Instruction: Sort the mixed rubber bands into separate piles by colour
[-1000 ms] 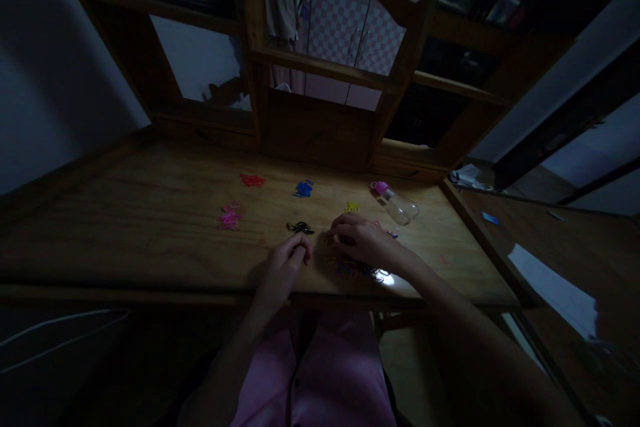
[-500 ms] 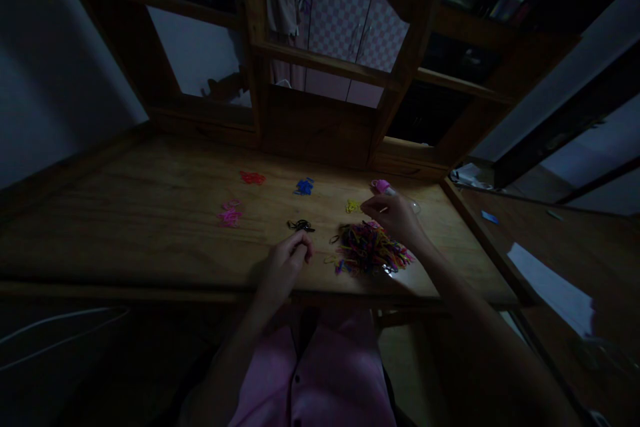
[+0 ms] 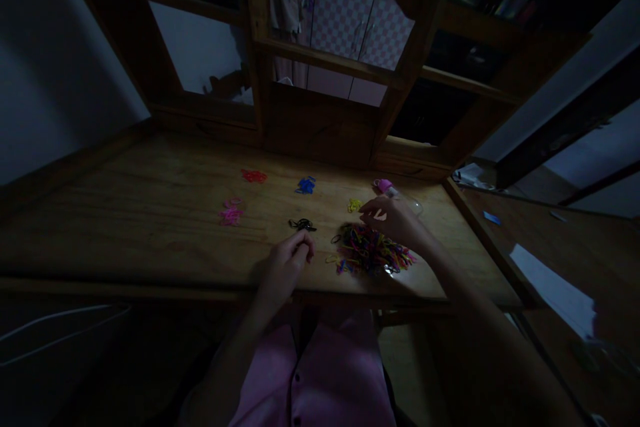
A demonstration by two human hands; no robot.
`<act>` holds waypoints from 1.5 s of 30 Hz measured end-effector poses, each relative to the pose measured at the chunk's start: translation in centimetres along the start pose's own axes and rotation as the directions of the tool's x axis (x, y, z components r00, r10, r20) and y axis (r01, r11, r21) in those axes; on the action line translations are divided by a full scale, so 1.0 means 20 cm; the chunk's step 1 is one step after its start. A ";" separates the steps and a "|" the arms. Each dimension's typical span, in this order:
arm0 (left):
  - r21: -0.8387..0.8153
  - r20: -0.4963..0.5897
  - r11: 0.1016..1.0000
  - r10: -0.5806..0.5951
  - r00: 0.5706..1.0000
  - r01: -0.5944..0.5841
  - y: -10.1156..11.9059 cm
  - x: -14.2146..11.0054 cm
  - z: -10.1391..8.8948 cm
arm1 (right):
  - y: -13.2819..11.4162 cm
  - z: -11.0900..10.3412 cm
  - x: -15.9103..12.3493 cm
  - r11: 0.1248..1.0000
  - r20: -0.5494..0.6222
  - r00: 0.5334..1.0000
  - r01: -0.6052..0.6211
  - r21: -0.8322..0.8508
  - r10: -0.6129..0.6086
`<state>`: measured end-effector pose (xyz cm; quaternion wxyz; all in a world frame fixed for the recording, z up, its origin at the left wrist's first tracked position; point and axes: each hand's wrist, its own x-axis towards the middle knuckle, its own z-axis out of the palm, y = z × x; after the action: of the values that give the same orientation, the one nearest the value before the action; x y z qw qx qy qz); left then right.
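Bottle (image 3: 385,185) on table (image 3: 150,213) behind main pile (image 3: 375,250); small heaps (image 3: 231,213) left of bottle; paper (image 3: 553,287) on desk (image 3: 600,240) at right.

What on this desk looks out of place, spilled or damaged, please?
The clear bottle lies on its side behind the right hand, though I see no spill. One dark loop sits apart, left of the mixed heap, like a stray. No damage shows, but the light is dim.
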<state>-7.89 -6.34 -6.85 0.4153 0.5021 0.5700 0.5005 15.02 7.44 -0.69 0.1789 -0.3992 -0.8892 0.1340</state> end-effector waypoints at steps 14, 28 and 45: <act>-0.029 0.003 0.999 -0.026 1.000 0.026 0.01 -0.01 0.00 | -0.24 0.10 -0.07 0.955 0.224 0.933 0.295 -0.031 -0.281; -0.015 -0.002 1.000 0.011 1.000 -0.011 0.01 -0.01 0.00 | -0.26 0.10 0.07 0.983 0.278 0.943 0.175 0.063 -0.185; 0.044 0.000 0.998 0.040 0.999 -0.040 0.01 -0.01 0.00 | -0.40 0.11 0.12 0.950 0.329 0.891 0.290 0.120 -0.313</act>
<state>-7.78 -6.48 -6.58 0.3937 0.5224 0.5709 0.4962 7.37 3.85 0.88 0.0528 -0.2205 -0.9528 0.2021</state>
